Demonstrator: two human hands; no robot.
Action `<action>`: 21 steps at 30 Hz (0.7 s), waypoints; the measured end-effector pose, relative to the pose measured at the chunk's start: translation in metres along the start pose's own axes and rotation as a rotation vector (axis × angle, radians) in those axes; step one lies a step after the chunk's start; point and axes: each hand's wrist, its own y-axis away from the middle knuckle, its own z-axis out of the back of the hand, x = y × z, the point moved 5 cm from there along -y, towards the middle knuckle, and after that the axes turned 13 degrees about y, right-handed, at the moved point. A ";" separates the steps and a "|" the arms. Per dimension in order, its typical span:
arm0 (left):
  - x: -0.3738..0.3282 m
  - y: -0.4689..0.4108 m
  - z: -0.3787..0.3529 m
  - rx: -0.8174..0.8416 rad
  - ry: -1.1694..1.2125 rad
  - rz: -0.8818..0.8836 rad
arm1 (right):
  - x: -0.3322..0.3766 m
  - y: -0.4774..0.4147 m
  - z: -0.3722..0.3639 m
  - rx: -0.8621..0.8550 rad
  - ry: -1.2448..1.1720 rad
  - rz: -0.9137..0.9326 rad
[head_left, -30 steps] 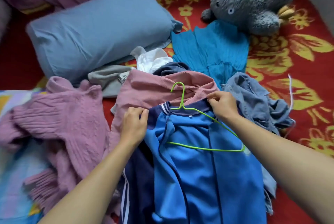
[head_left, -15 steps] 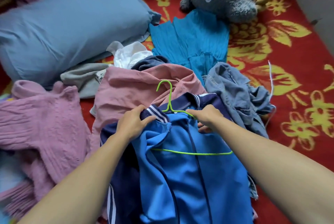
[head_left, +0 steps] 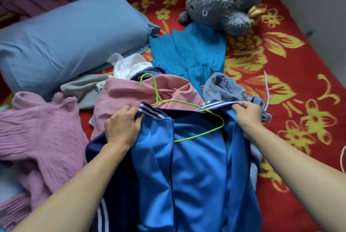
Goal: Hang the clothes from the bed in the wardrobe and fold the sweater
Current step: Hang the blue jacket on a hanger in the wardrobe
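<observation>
left hand (head_left: 122, 125): pinches the striped collar; right hand (head_left: 248, 114): pinches the other collar end
jacket (head_left: 196, 166): on the bed, spread so the green hanger (head_left: 189, 107) fits inside

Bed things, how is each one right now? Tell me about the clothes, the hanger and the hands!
Blue jacket, open at the front, collar stretched wide.
Green hanger, partly inside the jacket, hook sticking out.
Left hand, gripping the collar's left end.
Right hand, gripping the collar's right end.
Pink sweater, unfolded and crumpled.
Pink shirt, crumpled under the hanger's hook.
Teal dress, lying flat.
Denim garment, bunched up.
Plush toy, tipped over.
</observation>
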 end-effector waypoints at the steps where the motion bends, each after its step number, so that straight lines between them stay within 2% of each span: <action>1: -0.006 0.001 -0.001 0.014 -0.026 -0.019 | 0.010 0.005 -0.001 0.025 -0.016 0.045; 3: -0.014 0.004 -0.003 0.027 -0.056 -0.031 | 0.028 0.018 -0.002 0.093 -0.042 0.120; 5: -0.014 0.004 -0.005 0.020 -0.033 0.042 | 0.042 0.041 -0.004 0.177 -0.092 0.204; 9: -0.009 0.003 -0.010 -0.032 0.115 0.182 | 0.055 0.113 -0.028 0.454 -0.083 0.487; 12: 0.001 0.004 -0.017 -0.011 0.187 0.218 | 0.034 0.142 -0.054 0.733 0.183 0.562; 14: 0.014 0.009 -0.019 0.001 0.138 0.267 | 0.014 0.136 -0.054 0.817 0.379 0.470; 15: 0.019 0.013 -0.018 -0.025 0.122 0.281 | 0.009 0.127 -0.049 0.760 0.410 0.417; 17: 0.024 0.020 -0.019 -0.045 0.144 0.294 | 0.014 0.103 -0.029 0.503 0.392 0.382; 19: 0.020 0.030 -0.032 0.069 0.220 0.336 | 0.033 0.085 -0.013 0.256 0.412 0.438; 21: 0.009 0.043 -0.050 0.228 0.245 0.368 | 0.056 0.072 -0.016 0.173 0.437 0.508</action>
